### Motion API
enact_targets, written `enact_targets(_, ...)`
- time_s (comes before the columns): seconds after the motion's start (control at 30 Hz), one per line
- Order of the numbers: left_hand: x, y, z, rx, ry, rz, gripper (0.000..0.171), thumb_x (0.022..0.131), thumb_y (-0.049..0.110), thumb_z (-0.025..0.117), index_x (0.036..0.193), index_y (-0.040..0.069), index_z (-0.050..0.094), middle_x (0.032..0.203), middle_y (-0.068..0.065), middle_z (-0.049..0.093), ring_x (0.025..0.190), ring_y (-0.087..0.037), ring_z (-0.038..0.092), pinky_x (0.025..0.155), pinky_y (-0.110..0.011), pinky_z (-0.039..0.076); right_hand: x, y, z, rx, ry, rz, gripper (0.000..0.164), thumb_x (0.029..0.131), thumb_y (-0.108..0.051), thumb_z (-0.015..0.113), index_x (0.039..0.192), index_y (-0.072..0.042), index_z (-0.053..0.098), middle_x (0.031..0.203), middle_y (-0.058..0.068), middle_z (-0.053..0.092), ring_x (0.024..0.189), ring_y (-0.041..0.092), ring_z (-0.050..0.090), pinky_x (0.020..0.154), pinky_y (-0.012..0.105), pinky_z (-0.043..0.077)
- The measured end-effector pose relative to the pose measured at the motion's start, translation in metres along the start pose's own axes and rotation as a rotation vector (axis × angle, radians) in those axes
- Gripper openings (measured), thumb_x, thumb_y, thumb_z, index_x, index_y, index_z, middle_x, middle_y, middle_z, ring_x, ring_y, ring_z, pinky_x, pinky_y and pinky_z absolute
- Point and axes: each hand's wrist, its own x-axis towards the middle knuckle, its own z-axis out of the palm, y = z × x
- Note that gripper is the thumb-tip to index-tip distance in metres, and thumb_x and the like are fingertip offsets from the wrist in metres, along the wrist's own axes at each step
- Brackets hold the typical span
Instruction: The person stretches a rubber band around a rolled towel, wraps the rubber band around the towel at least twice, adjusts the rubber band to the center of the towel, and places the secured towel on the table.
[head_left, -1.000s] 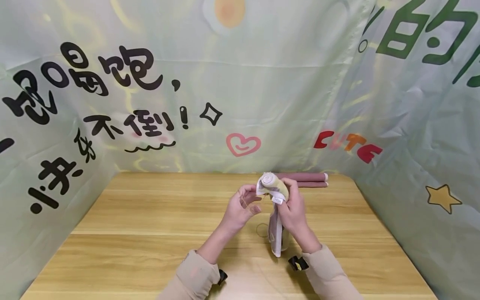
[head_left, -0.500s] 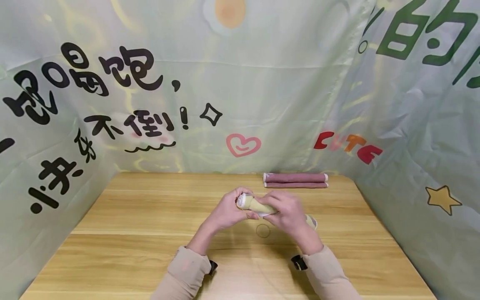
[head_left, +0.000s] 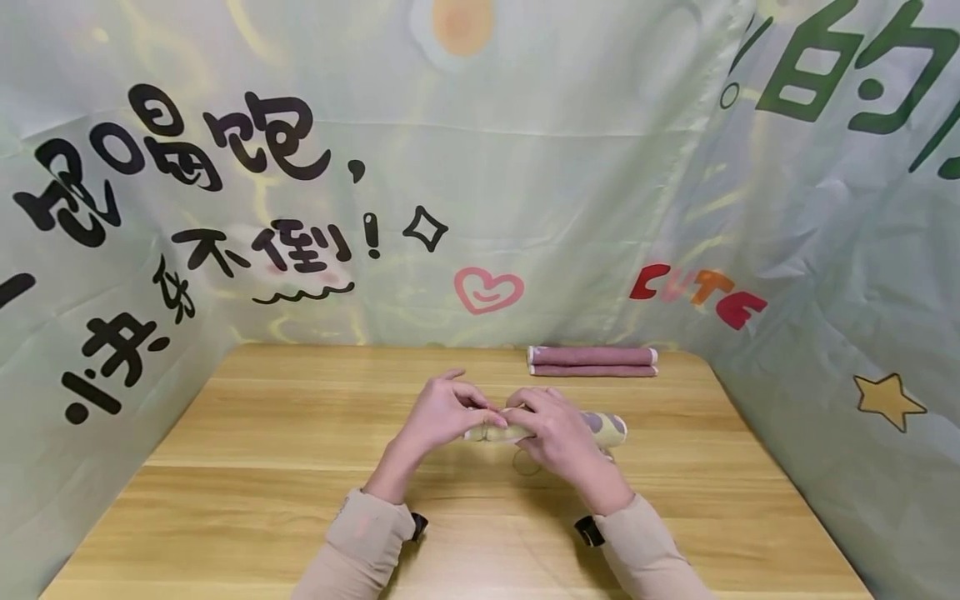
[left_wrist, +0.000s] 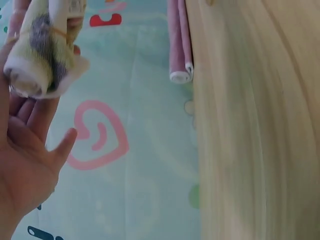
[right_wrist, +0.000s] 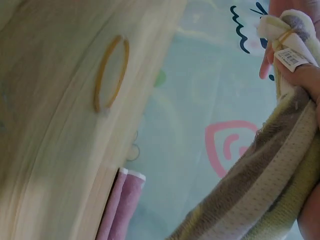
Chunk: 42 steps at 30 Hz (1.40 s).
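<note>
A rolled yellow towel (head_left: 612, 428) with grey patches lies crosswise between both hands, close over the table. My left hand (head_left: 437, 414) holds its left end, with thumb and fingertips pinching near the roll's end. My right hand (head_left: 557, 427) grips the roll around the middle, its right end sticking out past the hand. In the right wrist view, a thin tan rubber band (right_wrist: 285, 36) circles the towel's end, beside a white label (right_wrist: 291, 59). A second rubber band (right_wrist: 101, 75) lies loose on the table below the hands.
Two mauve rolled towels (head_left: 592, 356) lie side by side at the table's back edge, right of centre. The wooden table (head_left: 300, 433) is enclosed by printed cloth (head_left: 570, 208) at the back and both sides.
The towel was held upright, part of it hanging down; it has swung to lie level, pointing right. The left hand came from beside it onto its end, and a band now circles that end.
</note>
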Motion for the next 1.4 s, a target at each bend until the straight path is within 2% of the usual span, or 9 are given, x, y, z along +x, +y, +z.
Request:
enact_targets(0.17, 0.001, 0.006, 0.009, 0.054, 0.120, 0.070, 0.010, 0.086, 0.017, 0.087, 0.078, 0.011, 0.083, 0.071, 0.005, 0.075, 0.059, -0.002, 0.066, 0.114, -0.052, 0.043, -0.004, 0.001, -0.002, -0.001, 0.031, 0.035, 0.050, 0.059, -0.008, 0.101, 0.103, -0.016, 0.078, 0.099, 0.000, 0.067, 0.086, 0.018, 0.065, 0.069, 0.034, 0.050)
enact_targets(0.33, 0.000, 0.013, 0.016, 0.304, 0.267, 0.249, 0.015, 0.090, 0.013, 0.081, 0.076, 0.009, 0.078, 0.072, 0.000, 0.075, 0.063, -0.012, 0.070, 0.109, -0.053, 0.047, -0.001, -0.002, -0.001, 0.016, 0.014, 0.074, 0.041, 0.067, -0.010, 0.098, 0.102, -0.017, 0.078, 0.100, -0.001, 0.069, 0.085, 0.018, 0.066, 0.072, 0.035, 0.053)
enact_targets(0.43, 0.000, 0.016, 0.018, 0.396, 0.315, 0.311, 0.014, 0.092, 0.019, 0.079, 0.080, 0.012, 0.078, 0.077, 0.001, 0.076, 0.067, -0.013, 0.071, 0.112, -0.055, 0.043, 0.001, -0.004, 0.000, 0.000, -0.014, 0.117, 0.038, 0.068, -0.011, 0.098, 0.100, -0.017, 0.078, 0.100, -0.002, 0.069, 0.085, 0.018, 0.066, 0.070, 0.035, 0.053)
enact_targets(0.63, 0.000, 0.022, 0.020, 0.409, 0.264, 0.296, 0.010, 0.091, 0.024, 0.077, 0.088, 0.015, 0.080, 0.084, 0.005, 0.076, 0.077, -0.013, 0.071, 0.113, -0.058, 0.040, 0.003, -0.008, 0.001, -0.053, -0.044, 0.226, 0.042, 0.067, -0.009, 0.098, 0.104, -0.016, 0.080, 0.092, -0.001, 0.069, 0.075, 0.019, 0.063, 0.063, 0.035, 0.054)
enact_targets(0.83, -0.001, 0.023, 0.023, 0.290, 0.191, 0.286, 0.015, 0.084, 0.024, 0.083, 0.096, 0.014, 0.084, 0.086, 0.005, 0.076, 0.073, -0.009, 0.068, 0.101, -0.051, 0.050, 0.001, -0.012, 0.006, -0.053, -0.031, 0.398, 0.037, 0.071, -0.012, 0.095, 0.103, -0.008, 0.079, 0.091, 0.003, 0.073, 0.073, 0.023, 0.069, 0.060, 0.040, 0.057)
enact_targets(0.97, 0.001, 0.024, 0.026, 0.267, 0.176, 0.365, 0.022, 0.079, 0.022, 0.085, 0.099, 0.012, 0.084, 0.090, 0.002, 0.079, 0.084, -0.013, 0.073, 0.098, -0.048, 0.050, 0.000, -0.013, 0.006, -0.078, -0.019, 0.468, 0.031, 0.075, -0.019, 0.094, 0.099, -0.007, 0.078, 0.090, 0.005, 0.074, 0.070, 0.027, 0.070, 0.057, 0.043, 0.058)
enact_targets(1.1, 0.001, 0.027, 0.030, 0.381, 0.168, 0.466, 0.021, 0.080, 0.027, 0.085, 0.097, 0.016, 0.084, 0.091, 0.004, 0.079, 0.091, -0.015, 0.073, 0.097, -0.046, 0.049, -0.001, -0.012, 0.003, -0.089, -0.006, 0.508, 0.032, 0.076, -0.029, 0.092, 0.094, -0.008, 0.077, 0.091, 0.008, 0.074, 0.069, 0.030, 0.070, 0.055, 0.045, 0.057)
enact_targets(1.23, 0.000, 0.029, 0.034, 0.476, 0.189, 0.520, 0.018, 0.080, 0.032, 0.085, 0.094, 0.020, 0.085, 0.088, 0.007, 0.078, 0.094, -0.013, 0.072, 0.090, -0.042, 0.047, -0.002, -0.012, 0.000, -0.075, -0.019, 0.548, 0.037, 0.075, -0.037, 0.088, 0.096, -0.008, 0.078, 0.091, 0.009, 0.076, 0.068, 0.030, 0.070, 0.053, 0.046, 0.055)
enact_targets(1.4, -0.001, 0.035, 0.036, 0.477, 0.210, 0.581, 0.025, 0.075, 0.036, 0.086, 0.095, 0.021, 0.085, 0.088, 0.009, 0.078, 0.093, -0.012, 0.069, 0.081, -0.035, 0.045, -0.001, -0.011, -0.004, -0.081, -0.056, 0.645, 0.035, 0.072, -0.036, 0.090, 0.095, -0.011, 0.078, 0.080, 0.007, 0.074, 0.060, 0.025, 0.065, 0.047, 0.042, 0.051)
